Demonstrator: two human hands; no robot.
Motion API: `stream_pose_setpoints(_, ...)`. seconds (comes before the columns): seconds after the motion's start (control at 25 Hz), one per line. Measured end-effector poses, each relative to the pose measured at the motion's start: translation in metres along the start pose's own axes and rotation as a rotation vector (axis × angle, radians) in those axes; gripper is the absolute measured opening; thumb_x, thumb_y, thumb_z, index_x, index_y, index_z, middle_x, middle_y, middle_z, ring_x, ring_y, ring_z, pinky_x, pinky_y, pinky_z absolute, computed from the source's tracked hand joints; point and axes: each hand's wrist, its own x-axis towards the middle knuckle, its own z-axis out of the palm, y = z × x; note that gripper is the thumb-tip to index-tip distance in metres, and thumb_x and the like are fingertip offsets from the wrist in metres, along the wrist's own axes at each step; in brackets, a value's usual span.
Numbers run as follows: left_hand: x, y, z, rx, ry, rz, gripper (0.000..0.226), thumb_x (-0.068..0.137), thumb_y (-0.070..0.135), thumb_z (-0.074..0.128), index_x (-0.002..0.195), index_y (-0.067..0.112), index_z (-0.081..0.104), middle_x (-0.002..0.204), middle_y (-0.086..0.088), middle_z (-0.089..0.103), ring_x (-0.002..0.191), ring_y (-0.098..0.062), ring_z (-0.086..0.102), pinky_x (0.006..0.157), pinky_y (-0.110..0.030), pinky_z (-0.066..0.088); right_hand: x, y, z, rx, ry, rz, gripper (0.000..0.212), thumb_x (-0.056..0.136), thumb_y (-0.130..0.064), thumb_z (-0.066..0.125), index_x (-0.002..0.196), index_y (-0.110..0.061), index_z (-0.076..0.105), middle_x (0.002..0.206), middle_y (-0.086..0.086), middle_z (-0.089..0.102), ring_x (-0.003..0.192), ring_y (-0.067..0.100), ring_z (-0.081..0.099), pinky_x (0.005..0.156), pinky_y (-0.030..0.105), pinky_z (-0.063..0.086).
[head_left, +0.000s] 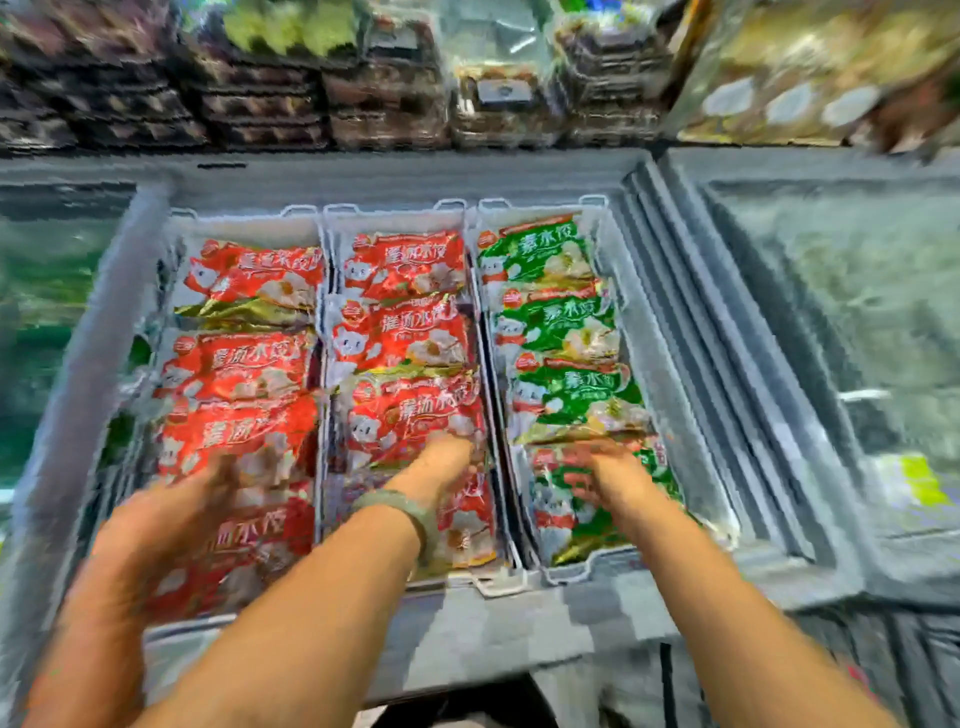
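Note:
An open chest freezer holds three white wire baskets of frozen dumpling bags. Red bags fill the left and middle baskets, and green bags fill the right one. My left hand, with a grey-green wristband, reaches onto a red bag near the front of the middle basket; its fingertips are hidden and blurred. My right hand lies with fingers spread on the front green bag in the right basket. A third, blurred arm reaches over the left basket's red bags.
Shelves behind the freezer carry stacked clear boxes of food. The slid-back glass lid covers the compartment to the right, and another lid covers the left. The freezer's grey front rim runs below my forearms.

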Motion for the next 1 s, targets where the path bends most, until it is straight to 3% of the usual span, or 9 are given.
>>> stream_pose_setpoints(0.16,-0.033,0.002,0.09,0.073,-0.143,0.063,0.03,0.1,0.012,0.038,0.07,0.017,0.044,0.071,-0.001,0.048,0.059,-0.01,0.043,0.052,-0.021,0.031,-0.049,0.043,-0.1,0.196,0.156,-0.024,0.024,0.096,-0.001,0.041,0.081,-0.014,0.054,0.041,-0.005,0.061,0.03,0.002,0.051,0.034,0.008,0.032)
stream_pose_setpoints(0.28,-0.062,-0.001,0.164,0.121,-0.26,0.08,0.029,0.098,0.01,0.039,0.071,0.015,0.045,0.064,-0.001,0.052,0.052,-0.009,0.043,0.039,-0.014,0.032,-0.081,0.084,-0.173,0.268,0.308,-0.015,0.022,0.094,-0.004,0.046,0.078,-0.015,0.056,0.052,-0.004,0.063,0.028,0.0,0.048,0.032,0.008,0.03)
stream_pose_setpoints(0.36,-0.075,0.0,0.205,0.161,-0.338,0.088,0.029,0.097,0.01,0.04,0.07,0.014,0.048,0.047,0.004,0.056,0.037,-0.004,0.043,0.033,-0.011,0.026,-0.095,0.113,-0.213,0.3,0.405,-0.006,0.014,0.091,-0.005,0.05,0.086,-0.014,0.059,0.06,0.0,0.061,0.03,0.002,0.047,0.032,0.01,0.028)
stream_pose_setpoints(0.4,-0.084,-0.002,0.231,0.193,-0.375,0.088,0.028,0.096,0.011,0.041,0.07,0.014,0.051,0.042,0.005,0.055,0.031,-0.002,0.04,0.033,-0.012,0.024,-0.103,0.129,-0.235,0.316,0.438,0.003,0.012,0.09,-0.007,0.051,0.087,-0.014,0.06,0.063,0.001,0.06,0.033,0.004,0.045,0.033,0.011,0.028)
stream_pose_setpoints(0.6,-0.116,-0.032,0.362,0.438,-0.446,0.107,0.025,0.095,0.014,0.042,0.073,0.014,0.053,0.062,0.002,0.044,0.035,-0.004,0.034,0.033,-0.013,0.022,-0.134,0.215,-0.342,0.453,0.505,0.111,0.015,0.092,-0.01,0.048,0.081,-0.014,0.057,0.056,-0.002,0.057,0.04,0.009,0.043,0.039,0.016,0.026)
stream_pose_setpoints(0.76,-0.125,-0.071,0.44,0.604,-0.505,0.011,0.02,0.099,0.013,0.039,0.082,0.014,0.05,0.056,0.003,0.052,0.044,-0.006,0.04,0.04,-0.014,0.029,-0.141,0.271,-0.406,0.464,0.514,0.229,0.015,0.095,-0.012,0.047,0.1,-0.005,0.059,0.069,0.002,0.056,0.051,0.011,0.048,0.04,0.017,0.038)
stream_pose_setpoints(0.88,-0.121,-0.09,0.489,0.723,-0.45,-0.034,0.02,0.1,0.015,0.037,0.084,0.016,0.05,0.07,0.001,0.053,0.059,-0.008,0.045,0.055,-0.017,0.036,-0.131,0.307,-0.437,0.505,0.535,0.289,0.015,0.095,-0.013,0.048,0.103,-0.008,0.059,0.07,0.001,0.059,0.056,0.012,0.055,0.048,0.02,0.044)
stream_pose_setpoints(1.0,-0.103,-0.108,0.524,0.824,-0.391,-0.102,0.022,0.101,0.015,0.035,0.083,0.017,0.049,0.072,0.002,0.051,0.061,-0.009,0.045,0.057,-0.019,0.037,-0.114,0.338,-0.455,0.539,0.528,0.334,0.017,0.096,-0.018,0.046,0.106,-0.01,0.058,0.086,0.004,0.063,0.079,0.017,0.058,0.067,0.027,0.049)
